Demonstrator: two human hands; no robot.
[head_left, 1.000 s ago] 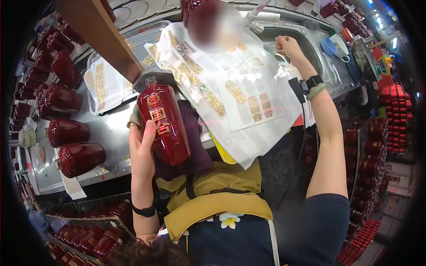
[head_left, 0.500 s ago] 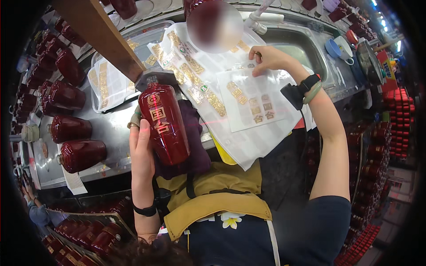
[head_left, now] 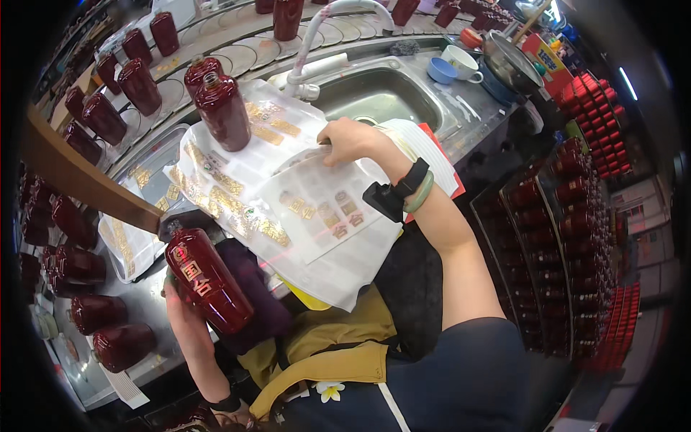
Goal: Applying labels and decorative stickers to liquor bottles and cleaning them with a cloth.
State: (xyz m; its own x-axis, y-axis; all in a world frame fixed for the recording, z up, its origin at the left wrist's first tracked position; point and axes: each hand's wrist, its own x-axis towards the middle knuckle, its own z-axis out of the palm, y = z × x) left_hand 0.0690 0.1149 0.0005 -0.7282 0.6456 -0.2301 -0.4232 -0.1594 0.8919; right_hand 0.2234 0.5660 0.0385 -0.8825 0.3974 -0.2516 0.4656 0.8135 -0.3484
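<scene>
A dark red glass bottle [head_left: 209, 281] with raised gold characters leans under a wooden arm. My left hand [head_left: 180, 306] is wrapped round its left side, the fingers partly hidden behind it. Dark purple cloth [head_left: 248, 288] lies under and beside the bottle. My right hand [head_left: 349, 142] is closed, thumb and forefinger pinching the far edge of a translucent decal sheet [head_left: 317, 241] that bears several gold characters. Beneath it spreads a larger white sheet [head_left: 338, 277], with several strips of gold decals [head_left: 227, 205] to the left.
Two red bottles [head_left: 224, 119] stand on the white sheet's far part. A steel sink [head_left: 381, 93] with a faucet [head_left: 306, 50] lies beyond. The wooden arm [head_left: 93, 180] crosses on the left, near several lying bottles [head_left: 122, 345]. Bottles ride the conveyor [head_left: 252, 54] behind; bottle racks [head_left: 558, 237] stand right.
The view has swung to the right, so the scene sits further left and more of the sink shows. My right hand now pinches the sheet's edge. My left hand still holds the bottle.
</scene>
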